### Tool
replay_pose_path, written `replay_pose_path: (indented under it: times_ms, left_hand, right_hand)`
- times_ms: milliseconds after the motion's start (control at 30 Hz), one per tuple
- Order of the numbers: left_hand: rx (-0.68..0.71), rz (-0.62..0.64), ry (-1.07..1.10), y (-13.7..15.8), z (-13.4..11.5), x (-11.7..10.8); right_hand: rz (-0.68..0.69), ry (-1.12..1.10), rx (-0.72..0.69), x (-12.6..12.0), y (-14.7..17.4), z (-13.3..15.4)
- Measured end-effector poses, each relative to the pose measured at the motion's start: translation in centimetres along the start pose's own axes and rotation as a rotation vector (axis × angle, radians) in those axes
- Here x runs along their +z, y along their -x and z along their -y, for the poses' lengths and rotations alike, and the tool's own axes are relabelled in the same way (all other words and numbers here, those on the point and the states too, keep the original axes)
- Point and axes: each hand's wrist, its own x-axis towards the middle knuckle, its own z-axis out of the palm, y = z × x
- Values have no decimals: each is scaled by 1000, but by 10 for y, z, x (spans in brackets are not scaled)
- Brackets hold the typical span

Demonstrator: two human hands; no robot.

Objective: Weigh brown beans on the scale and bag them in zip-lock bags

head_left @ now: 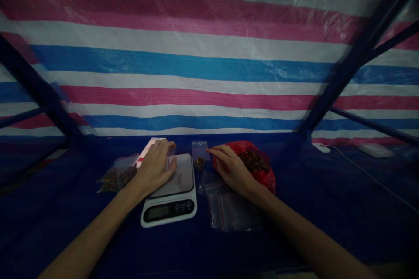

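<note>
Head view: left hand (153,170) half-curled around clear bag (170,157), right hand (234,171) loosely bent, hold unclear.

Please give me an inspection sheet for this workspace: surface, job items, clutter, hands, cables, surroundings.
Surface: blue worktop.
Job items: white scale; red bag holding brown pieces; flat clear bags; filled clear bags left of the scale.
Clutter: phone-like object, partly covered.
Left hand: above the scale; grip unclear.
Right hand: by the red bag's left side; contact unclear.
Cables: white cable from a white block, far right.
Surroundings: striped sheeting behind; dark blue bars.
</note>
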Motion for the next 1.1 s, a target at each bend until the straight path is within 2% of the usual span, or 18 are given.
replay_pose_path:
  times_ms: [100,267,400,467,600,700,800,867,933,1000,1100]
  left_hand:
    - [-23,-18,104,-1,-3,-3]
    - [26,-13,221,1,-12,-6]
    - [-1,-57,445,5,-25,-5]
    - [-83,-84,719,4,-31,-8]
    - [-395,-122,1464,-5,-42,-18]
    - [-577,6,1739,-13,-49,-20]
    - [-585,186,1771,-17,-58,-15]
    - [-516,269,1670,-18,-64,-12]
    - [-435,315,1507,-19,-67,-11]
    - [-375,296,1341,-20,-64,-11]
    - [-326,130,1132,-24,-44,-15]
  right_hand:
    - [16,8,14,1,1,0]
    - [-21,30,56,-3,-1,2]
    - [-41,38,91,-3,-2,6]
    - [-26,21,100,-2,-1,9]
    - [22,-139,95,1,1,18]
    - [60,-355,168,1,3,25]
    - [133,-705,311,3,3,30]
    - [179,-941,376,5,2,33]
    - [165,-1067,420,5,-1,35]
    - [128,-1081,455,2,-4,36]
    - [115,-997,476,-12,-7,30]
